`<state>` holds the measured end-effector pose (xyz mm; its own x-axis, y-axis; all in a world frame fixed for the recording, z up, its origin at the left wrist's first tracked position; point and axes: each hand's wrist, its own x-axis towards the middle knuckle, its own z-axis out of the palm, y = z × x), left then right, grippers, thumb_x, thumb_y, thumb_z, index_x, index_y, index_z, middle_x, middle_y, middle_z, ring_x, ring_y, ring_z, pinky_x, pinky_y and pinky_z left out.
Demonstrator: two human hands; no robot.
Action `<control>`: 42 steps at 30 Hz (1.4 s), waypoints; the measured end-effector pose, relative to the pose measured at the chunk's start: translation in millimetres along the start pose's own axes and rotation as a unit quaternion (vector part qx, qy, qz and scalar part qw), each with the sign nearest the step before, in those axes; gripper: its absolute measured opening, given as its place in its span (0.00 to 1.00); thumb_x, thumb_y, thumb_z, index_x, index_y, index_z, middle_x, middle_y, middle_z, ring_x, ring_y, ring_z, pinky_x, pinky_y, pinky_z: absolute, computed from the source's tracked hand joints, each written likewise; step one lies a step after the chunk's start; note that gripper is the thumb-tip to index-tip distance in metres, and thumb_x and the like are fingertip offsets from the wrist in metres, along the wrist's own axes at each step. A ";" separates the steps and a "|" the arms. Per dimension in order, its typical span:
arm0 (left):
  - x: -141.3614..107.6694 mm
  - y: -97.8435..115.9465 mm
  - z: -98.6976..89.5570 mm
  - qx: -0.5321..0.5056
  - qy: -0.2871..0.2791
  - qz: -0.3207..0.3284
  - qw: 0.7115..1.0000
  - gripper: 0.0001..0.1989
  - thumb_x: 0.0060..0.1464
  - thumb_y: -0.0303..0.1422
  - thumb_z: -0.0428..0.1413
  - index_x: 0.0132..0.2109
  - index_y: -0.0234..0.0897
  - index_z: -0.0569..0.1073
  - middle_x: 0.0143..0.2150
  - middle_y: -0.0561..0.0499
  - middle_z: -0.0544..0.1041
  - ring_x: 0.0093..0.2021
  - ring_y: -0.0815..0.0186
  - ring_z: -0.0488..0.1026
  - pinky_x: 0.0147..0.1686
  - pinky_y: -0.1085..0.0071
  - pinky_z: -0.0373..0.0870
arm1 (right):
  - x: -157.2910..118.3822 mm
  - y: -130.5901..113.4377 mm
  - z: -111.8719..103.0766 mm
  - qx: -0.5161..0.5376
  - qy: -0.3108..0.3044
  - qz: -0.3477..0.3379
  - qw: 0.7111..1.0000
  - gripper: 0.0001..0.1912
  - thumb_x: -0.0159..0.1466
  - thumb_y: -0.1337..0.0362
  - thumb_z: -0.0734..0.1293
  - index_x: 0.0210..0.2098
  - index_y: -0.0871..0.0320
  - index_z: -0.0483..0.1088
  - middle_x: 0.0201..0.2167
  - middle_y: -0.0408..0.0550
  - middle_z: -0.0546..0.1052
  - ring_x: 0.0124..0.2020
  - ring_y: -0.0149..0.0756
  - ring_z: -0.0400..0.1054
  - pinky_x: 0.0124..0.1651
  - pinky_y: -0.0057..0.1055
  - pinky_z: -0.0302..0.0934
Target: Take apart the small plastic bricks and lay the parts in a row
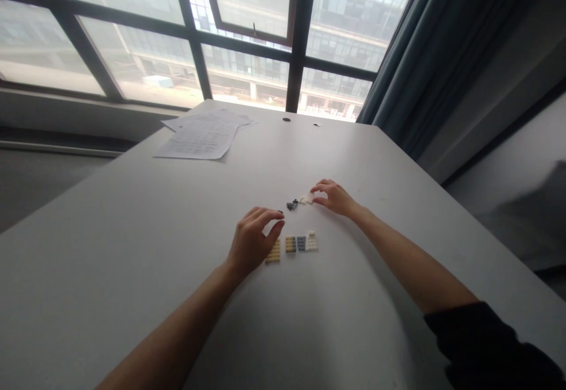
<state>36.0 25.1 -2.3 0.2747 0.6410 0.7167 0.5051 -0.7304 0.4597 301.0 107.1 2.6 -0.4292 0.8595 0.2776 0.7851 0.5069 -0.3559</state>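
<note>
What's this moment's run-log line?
left hand: near studded tan plastic block | right hand: near small white pieces | small dark pieces: between hands

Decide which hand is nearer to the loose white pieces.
Right: the right hand is just right of the loose white pieces; the left hand is farther off, to their left and nearer the camera.
</note>
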 end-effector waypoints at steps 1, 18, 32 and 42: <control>0.1 -0.2 -0.1 -0.002 0.000 0.001 1.000 0.03 0.55 0.29 0.55 0.36 0.38 0.74 0.34 0.50 0.78 0.36 0.64 0.74 0.40 0.68 0.71 | 3.4 1.5 -0.6 0.006 -0.019 -0.008 1.000 0.11 0.59 0.67 0.69 0.42 0.56 0.75 0.42 0.50 0.74 0.45 0.38 0.67 0.53 0.36 0.58; -0.7 -2.7 -0.3 -0.013 -0.014 -0.008 1.000 0.03 0.55 0.28 0.55 0.36 0.38 0.74 0.34 0.50 0.78 0.37 0.64 0.73 0.40 0.67 0.70 | 16.9 8.1 0.2 0.051 -0.125 0.007 0.991 0.18 0.55 0.71 0.70 0.45 0.54 0.75 0.46 0.50 0.72 0.46 0.39 0.66 0.52 0.34 0.59; 1.5 18.5 5.8 -0.022 -0.014 0.016 1.000 0.16 0.50 0.32 0.62 0.46 0.38 0.70 0.40 0.48 0.76 0.42 0.62 0.73 0.43 0.65 0.71 | -46.1 -85.6 3.6 0.542 -0.063 0.101 0.832 0.17 0.58 0.59 0.69 0.46 0.57 0.71 0.43 0.47 0.74 0.43 0.34 0.67 0.48 0.33 0.60; -2.8 43.3 6.3 -0.014 -0.034 0.047 0.998 0.04 0.55 0.30 0.56 0.39 0.38 0.71 0.36 0.50 0.76 0.37 0.65 0.71 0.39 0.67 0.69 | -75.1 -118.7 4.4 0.648 -0.019 0.202 0.734 0.17 0.51 0.61 0.75 0.40 0.59 0.74 0.36 0.46 0.76 0.37 0.32 0.69 0.45 0.32 0.61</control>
<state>62.2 -6.9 12.2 0.3749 0.5839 0.7201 0.4516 -0.7934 0.4082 238.1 -17.3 20.1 -0.3096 0.9455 -0.1005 -0.2211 -0.1743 -0.9596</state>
